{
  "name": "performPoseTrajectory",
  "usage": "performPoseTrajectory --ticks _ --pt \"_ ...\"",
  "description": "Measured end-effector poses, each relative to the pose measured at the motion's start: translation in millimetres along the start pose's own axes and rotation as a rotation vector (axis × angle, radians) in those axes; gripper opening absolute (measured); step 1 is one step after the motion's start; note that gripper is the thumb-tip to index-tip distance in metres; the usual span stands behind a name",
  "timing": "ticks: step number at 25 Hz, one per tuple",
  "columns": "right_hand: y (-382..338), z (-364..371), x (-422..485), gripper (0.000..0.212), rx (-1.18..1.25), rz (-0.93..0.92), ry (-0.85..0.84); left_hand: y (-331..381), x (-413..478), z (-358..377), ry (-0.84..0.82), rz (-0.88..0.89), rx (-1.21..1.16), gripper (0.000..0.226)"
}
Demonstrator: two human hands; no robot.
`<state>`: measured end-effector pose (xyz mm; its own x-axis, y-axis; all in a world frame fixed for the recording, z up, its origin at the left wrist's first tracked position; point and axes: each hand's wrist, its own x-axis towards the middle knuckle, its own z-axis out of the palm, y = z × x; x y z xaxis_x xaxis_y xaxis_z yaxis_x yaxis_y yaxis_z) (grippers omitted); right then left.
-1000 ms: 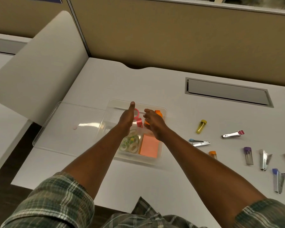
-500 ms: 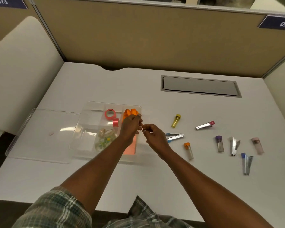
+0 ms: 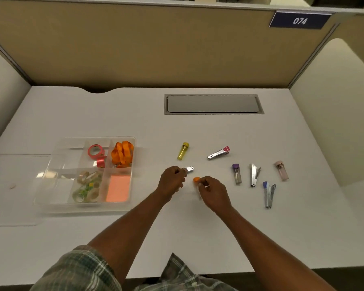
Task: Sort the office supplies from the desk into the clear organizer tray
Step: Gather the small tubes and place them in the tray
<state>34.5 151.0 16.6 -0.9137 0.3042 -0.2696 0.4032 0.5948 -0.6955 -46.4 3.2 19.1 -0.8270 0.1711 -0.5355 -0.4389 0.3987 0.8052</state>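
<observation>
Both hands closing on desk items
Left hand (image 3: 172, 181) pinches the metal clip (image 3: 189, 169); right hand (image 3: 213, 191) grips the orange-capped tube (image 3: 196, 180); a loose pinch could drop either short of the tray (image 3: 51, 169).

A white desk (image 3: 93, 238) lies bare along its near edge and across the wide strip between the scattered items and the back partition (image 3: 156, 49), apart from a flush grey cable hatch (image 3: 213, 103). To the left, a clear organizer tray (image 3: 51, 198) and a clear lid (image 3: 15, 185) beside it fill the surface. On the right, small tubes (image 3: 237, 173) and metal clips (image 3: 254, 174) lie near one another with narrow gaps between them.
</observation>
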Motion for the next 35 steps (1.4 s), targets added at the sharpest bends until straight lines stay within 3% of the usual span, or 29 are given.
performPoseTrajectory --ticks 3,7,12,15,18,21,26,29,33,35 --pt "32.1 -25.8 1.9 0.016 -0.059 0.0 0.089 0.3 3.8 36.4 0.005 -0.038 0.084 0.027" --pt "65.4 -55.0 10.0 0.032 -0.313 -0.006 0.179 -3.9 12.4 72.0 0.12 -0.008 0.352 0.029" --pt "84.5 -77.4 36.5 0.058 -0.488 -0.017 0.029 -14.2 24.6 93.8 0.183 0.049 0.467 0.063" --pt "86.0 -78.9 52.9 0.067 -0.532 -0.03 -0.021 -17.8 29.2 99.0 0.166 0.017 0.5 0.068" --pt "85.9 -79.6 68.5 0.065 -0.578 0.002 -0.048 -20.0 29.8 100.7 0.162 0.022 0.532 0.062" --pt "87.1 -80.1 78.8 0.048 -0.62 -0.019 -0.041 -21.0 29.6 97.6 0.171 0.042 0.506 0.052" --pt "68.5 -69.0 87.8 0.047 -0.282 0.058 0.024 -19.5 26.7 80.0 0.166 0.057 0.399 0.03" --pt "37.7 -51.8 89.8 0.04 -0.014 0.095 0.034 -13.4 21.7 62.8 0.178 -0.018 0.173 0.024" --pt "-17.7 -16.9 85.7 0.025 0.578 0.359 -0.174 -4.3 19.5 23.2 0.147 -0.178 -0.388 0.025" --pt "-44.7 3.9 83.7 0.022 0.682 0.392 -0.275 -3.4 17.7 -2.0 0.135 -0.202 -0.525 0.02"
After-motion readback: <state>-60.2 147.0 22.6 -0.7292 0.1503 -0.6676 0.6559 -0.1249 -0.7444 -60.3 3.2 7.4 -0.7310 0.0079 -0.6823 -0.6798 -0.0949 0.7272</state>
